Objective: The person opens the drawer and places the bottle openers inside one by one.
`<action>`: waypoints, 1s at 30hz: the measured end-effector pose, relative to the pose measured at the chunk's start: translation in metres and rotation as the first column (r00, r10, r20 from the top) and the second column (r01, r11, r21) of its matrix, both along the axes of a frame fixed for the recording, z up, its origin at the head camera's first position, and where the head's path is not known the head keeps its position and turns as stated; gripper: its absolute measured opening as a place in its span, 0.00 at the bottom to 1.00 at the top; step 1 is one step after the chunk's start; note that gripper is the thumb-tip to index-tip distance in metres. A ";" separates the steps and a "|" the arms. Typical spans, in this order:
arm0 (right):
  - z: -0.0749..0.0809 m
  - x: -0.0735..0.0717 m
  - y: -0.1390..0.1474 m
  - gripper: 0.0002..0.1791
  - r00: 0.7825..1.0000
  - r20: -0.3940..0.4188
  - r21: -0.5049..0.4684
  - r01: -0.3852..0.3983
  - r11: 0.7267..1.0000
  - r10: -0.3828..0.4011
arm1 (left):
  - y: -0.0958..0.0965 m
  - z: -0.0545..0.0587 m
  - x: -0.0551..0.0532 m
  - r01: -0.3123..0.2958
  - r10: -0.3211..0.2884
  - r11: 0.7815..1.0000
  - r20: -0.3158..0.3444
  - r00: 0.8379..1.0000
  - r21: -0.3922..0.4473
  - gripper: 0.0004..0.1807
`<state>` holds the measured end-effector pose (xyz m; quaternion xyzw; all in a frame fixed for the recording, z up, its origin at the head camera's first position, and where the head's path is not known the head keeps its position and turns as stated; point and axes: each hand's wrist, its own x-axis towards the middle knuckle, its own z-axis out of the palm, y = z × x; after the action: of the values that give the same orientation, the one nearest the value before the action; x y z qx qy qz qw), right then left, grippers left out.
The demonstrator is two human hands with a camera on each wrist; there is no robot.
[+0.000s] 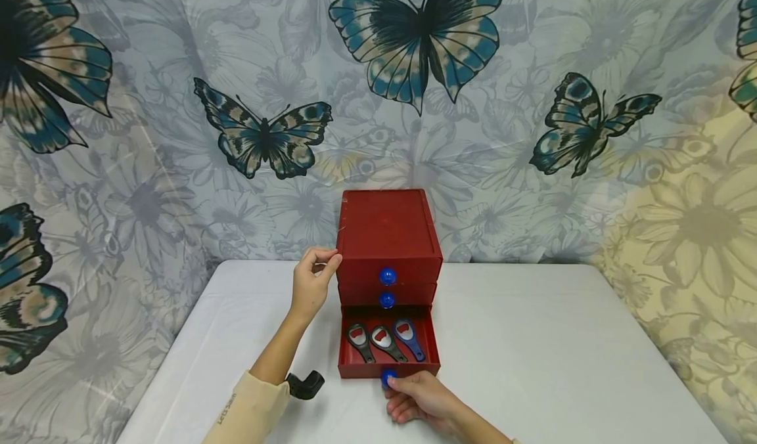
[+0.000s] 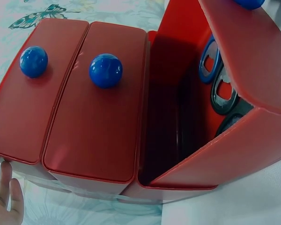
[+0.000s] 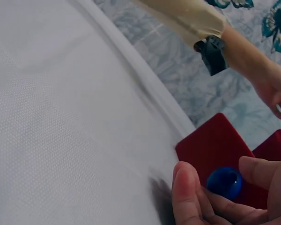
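Note:
A small red chest of drawers (image 1: 390,224) with blue knobs stands on the table, its bottom drawer (image 1: 349,370) pulled out. Inside lie three bottle openers: a dark one (image 1: 358,340), a second dark one (image 1: 387,343) and a blue one (image 1: 409,339). With thumb and fingers, my right hand (image 1: 426,398) pinches the bottom drawer's blue knob (image 3: 225,183). My left hand (image 1: 312,280) touches the chest's upper left front edge, its fingers (image 2: 2,180) fairly straight in the left wrist view. Both upper drawers are closed, with their knobs (image 2: 106,70) free.
A white cloth (image 1: 532,339) covers the table around the chest. Behind it hangs a butterfly-patterned backdrop (image 1: 473,155). A black wrist camera (image 1: 305,385) sticks out from the left sleeve.

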<state>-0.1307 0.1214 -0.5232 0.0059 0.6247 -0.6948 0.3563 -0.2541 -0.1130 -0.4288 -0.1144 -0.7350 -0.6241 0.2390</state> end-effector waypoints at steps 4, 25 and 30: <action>0.000 0.000 -0.004 0.26 0.999 -0.004 0.011 0.033 0.999 -0.033 | 0.000 -0.001 -0.001 -0.005 0.005 1.000 0.006 1.000 0.006 0.08; -0.002 -0.013 -0.016 0.21 0.979 -0.051 -0.014 0.198 0.980 -0.198 | 0.001 0.003 0.001 -0.003 0.003 1.000 0.013 1.000 0.012 0.08; -0.001 -0.025 -0.017 0.23 0.975 -0.067 -0.030 0.211 0.977 -0.213 | 0.005 0.017 0.012 -0.004 0.003 1.000 0.035 0.999 0.014 0.07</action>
<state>-0.1552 0.1039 -0.5237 0.0443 0.6248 -0.7355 0.2582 -0.2417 -0.1082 -0.4117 -0.1005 -0.7347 -0.6309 0.2282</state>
